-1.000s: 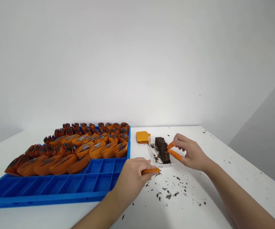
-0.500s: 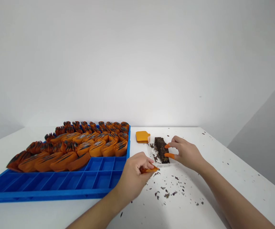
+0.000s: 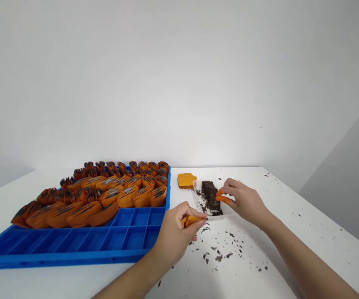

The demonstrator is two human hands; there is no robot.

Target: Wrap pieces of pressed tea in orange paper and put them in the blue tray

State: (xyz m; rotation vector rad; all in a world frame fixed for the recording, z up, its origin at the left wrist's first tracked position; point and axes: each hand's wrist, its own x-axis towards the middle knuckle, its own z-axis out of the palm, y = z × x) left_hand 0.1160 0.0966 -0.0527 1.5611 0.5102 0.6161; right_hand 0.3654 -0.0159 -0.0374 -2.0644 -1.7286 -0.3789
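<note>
My left hand (image 3: 177, 227) pinches an orange paper packet (image 3: 193, 220) between thumb and fingers, close to the tray's near end. Orange finger covers sit on two fingertips of my right hand (image 3: 240, 199). Those tips are drawn close together at the right side of a dark brown stack of thin, flaky pieces (image 3: 210, 193); whether a piece is between them is too small to tell. The stack stands in a small clear tray (image 3: 197, 198) with loose dark crumbs around it.
On the left, a blue compartment tray (image 3: 104, 254) holds rows of filled orange packets (image 3: 84, 214), with bare compartments along its front. A pile of flat orange papers (image 3: 186, 180) lies behind the small tray. Dark flakes (image 3: 219, 258) are scattered over the white table (image 3: 248, 278).
My right hand's covered fingertips have drawn closer together beside the dark stack. My left hand has shifted slightly, and the orange packet shows more of its side. The view has tilted a little.
</note>
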